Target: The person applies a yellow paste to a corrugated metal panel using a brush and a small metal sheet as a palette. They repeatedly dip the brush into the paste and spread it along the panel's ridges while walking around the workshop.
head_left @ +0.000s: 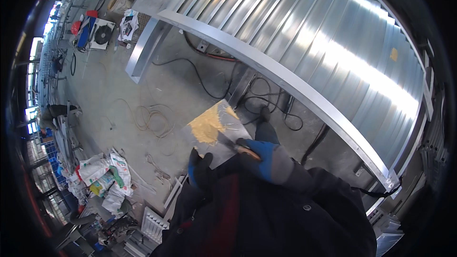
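My left hand (199,167), in a dark blue and black glove, grips the near edge of a flat grey metal plate (216,150) held in front of my chest. A patch of yellow-tan paste (208,126) covers the plate's far half. My right hand (266,159), in a blue and grey glove, is closed around the orange handle of a putty knife (238,146) whose blade lies on the plate beside the paste. My dark jacket fills the lower middle of the view.
A large corrugated metal louvre panel (323,43) with a shiny frame (266,64) stands to the right. Black and red cables (200,74) trail over the concrete floor. White sacks (102,173) lie at lower left, with tools and a fan unit (100,33) further off.
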A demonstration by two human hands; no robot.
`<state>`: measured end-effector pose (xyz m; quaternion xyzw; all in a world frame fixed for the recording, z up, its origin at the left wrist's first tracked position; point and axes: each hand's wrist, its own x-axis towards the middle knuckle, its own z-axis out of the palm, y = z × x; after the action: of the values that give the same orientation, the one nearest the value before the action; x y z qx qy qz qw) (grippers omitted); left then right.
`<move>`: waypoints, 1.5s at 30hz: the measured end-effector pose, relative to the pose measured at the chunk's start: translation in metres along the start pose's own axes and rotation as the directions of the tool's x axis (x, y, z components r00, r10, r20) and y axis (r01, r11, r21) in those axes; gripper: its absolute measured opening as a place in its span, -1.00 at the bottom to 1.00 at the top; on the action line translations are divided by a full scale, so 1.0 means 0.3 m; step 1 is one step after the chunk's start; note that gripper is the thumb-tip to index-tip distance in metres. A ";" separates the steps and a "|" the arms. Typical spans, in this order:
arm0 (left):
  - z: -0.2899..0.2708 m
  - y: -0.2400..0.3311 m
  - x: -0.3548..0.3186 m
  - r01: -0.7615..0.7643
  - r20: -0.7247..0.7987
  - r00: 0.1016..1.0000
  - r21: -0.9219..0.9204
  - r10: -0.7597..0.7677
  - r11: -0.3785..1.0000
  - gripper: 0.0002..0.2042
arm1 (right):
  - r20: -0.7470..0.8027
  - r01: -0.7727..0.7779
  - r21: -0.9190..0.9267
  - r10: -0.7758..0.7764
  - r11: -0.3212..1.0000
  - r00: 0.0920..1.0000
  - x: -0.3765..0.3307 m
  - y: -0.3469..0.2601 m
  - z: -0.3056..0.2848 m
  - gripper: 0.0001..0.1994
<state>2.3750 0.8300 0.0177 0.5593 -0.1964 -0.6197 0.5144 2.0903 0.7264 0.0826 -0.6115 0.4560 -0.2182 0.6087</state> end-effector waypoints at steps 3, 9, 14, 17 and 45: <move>0.174 0.014 0.123 -0.028 0.107 0.994 0.201 0.006 0.979 -0.49 | -0.050 -0.120 0.097 0.126 0.988 0.991 -0.001 0.077 -0.113 -0.59; 0.325 0.022 0.285 0.125 0.138 0.978 0.209 -0.156 0.970 -0.46 | -0.159 -0.112 0.049 0.119 0.992 0.980 -0.007 0.204 -0.205 -0.50; 0.353 0.015 0.416 0.239 0.113 0.955 0.258 -0.275 0.936 -0.45 | -0.181 -0.131 0.032 0.135 0.991 0.974 0.060 0.256 -0.215 -0.48; 0.375 0.041 0.501 -0.193 0.286 0.958 0.581 0.024 0.790 -0.49 | -0.188 -0.149 0.104 0.166 0.983 0.968 0.130 0.265 -0.221 -0.50; 0.205 0.474 1.499 0.497 0.175 0.804 0.325 -0.568 0.805 -0.37 | -0.677 -0.361 -0.327 0.050 0.873 0.734 0.770 0.206 -0.006 -0.49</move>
<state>2.4489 0.3680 -0.0684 0.5674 -0.1770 -0.7768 0.2082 2.1836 0.5450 -0.0421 -0.5619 0.7415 -0.2373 0.2795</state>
